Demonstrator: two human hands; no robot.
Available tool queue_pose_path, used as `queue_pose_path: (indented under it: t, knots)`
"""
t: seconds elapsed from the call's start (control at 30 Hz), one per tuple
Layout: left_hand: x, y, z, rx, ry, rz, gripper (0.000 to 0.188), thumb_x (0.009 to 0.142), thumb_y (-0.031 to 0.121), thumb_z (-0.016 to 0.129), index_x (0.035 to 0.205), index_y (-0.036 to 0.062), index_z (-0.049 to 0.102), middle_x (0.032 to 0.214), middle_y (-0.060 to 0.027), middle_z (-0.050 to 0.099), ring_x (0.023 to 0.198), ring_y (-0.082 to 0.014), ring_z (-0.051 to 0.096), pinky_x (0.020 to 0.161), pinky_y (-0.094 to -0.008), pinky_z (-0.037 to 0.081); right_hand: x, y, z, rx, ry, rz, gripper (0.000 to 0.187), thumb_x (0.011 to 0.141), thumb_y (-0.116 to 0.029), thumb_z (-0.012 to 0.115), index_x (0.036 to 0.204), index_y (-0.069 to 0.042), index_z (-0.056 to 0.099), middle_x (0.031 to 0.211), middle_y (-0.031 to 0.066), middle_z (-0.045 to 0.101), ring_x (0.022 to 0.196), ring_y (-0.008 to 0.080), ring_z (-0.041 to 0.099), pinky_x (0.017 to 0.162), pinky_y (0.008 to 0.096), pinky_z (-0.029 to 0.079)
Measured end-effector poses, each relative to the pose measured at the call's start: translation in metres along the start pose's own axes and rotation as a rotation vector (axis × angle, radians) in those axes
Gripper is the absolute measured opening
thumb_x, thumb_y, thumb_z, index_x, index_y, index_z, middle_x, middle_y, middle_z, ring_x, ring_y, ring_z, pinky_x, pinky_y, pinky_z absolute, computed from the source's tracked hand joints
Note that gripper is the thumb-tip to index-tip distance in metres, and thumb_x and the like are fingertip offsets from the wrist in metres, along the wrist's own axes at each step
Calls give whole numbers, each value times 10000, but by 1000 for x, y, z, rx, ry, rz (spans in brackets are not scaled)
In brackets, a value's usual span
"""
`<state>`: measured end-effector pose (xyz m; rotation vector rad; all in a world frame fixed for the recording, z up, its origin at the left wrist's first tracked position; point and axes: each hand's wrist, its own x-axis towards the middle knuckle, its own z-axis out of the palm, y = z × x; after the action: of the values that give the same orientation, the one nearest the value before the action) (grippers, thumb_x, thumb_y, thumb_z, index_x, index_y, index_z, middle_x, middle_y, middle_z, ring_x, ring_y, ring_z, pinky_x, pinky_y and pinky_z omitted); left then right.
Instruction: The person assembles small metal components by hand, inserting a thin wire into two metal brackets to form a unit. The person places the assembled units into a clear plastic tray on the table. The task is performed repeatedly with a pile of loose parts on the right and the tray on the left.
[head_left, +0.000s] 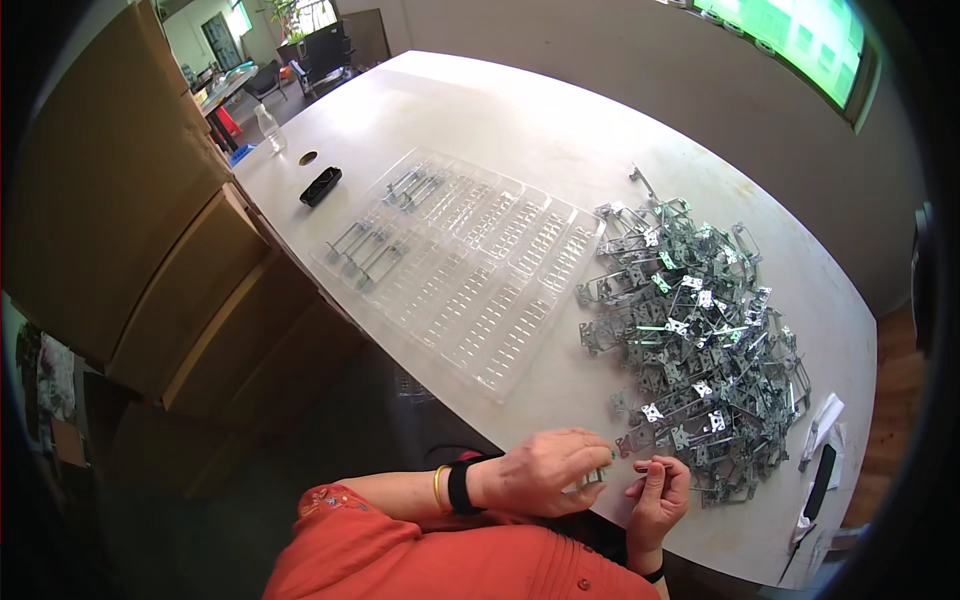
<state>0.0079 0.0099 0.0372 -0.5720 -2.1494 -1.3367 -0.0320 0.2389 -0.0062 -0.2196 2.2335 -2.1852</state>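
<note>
My left hand (545, 470) is closed round a small metal bracket (597, 474), mostly hidden by the fingers, just over the table's near edge. Beside it, my right hand (660, 500) pinches thumb against fingers; whatever lies between them is too small to make out. Right ahead of both hands spreads a large heap of silvery metal brackets (700, 340), tangled together. To the left of the heap lies a clear plastic tray (495, 385) with rows of slotted compartments. Several metal brackets (365, 250) sit in compartments at its far left end.
On the white table (560, 110) a black oblong object (321, 187) and a clear bottle (269, 128) stand far left. Cardboard boxes (100, 190) are stacked along the left side. A black-handled tool (820, 485) rests on white paper at the right edge.
</note>
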Motion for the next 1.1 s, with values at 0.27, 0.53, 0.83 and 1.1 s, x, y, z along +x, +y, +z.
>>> queue_pose_path:
  t: [0.27, 0.53, 0.83, 1.1]
  knots:
    - [-19, -3, -35, -122, -31, -297, 421, 824, -33, 810, 1215, 1, 657, 1121, -139, 720, 1034, -288, 713, 907, -385, 591, 0, 0, 0, -23, -7, -8, 132, 1133, -127, 610, 1181, -4, 618, 996, 106, 738, 642, 64, 595, 573, 207, 505]
    - [-31, -6, -39, -177, -17, -406, 475, 878, -24, 755, 1339, 0, 646, 1135, -111, 715, 1020, -227, 702, 913, -375, 571, 0, 0, 1, -50, -23, -20, 128, 1145, -166, 595, 1188, -48, 619, 992, 76, 729, 639, 47, 569, 577, 197, 481]
    - [-31, -15, -35, 157, -86, -258, 473, 828, -45, 745, 1291, 14, 666, 1164, -160, 698, 1043, -357, 688, 929, -443, 574, 1, -1, 2, -48, -17, -10, 127, 1142, -167, 602, 1182, -48, 621, 988, 77, 729, 634, 52, 571, 582, 199, 479]
    - [-33, -22, -25, 338, -65, -186, 340, 869, -21, 733, 1205, 7, 689, 1152, -159, 700, 1053, -352, 688, 911, -442, 573, 3, 9, -4, -111, -26, -20, 140, 1141, -173, 605, 1177, -39, 620, 986, 79, 727, 648, 53, 576, 586, 201, 485]
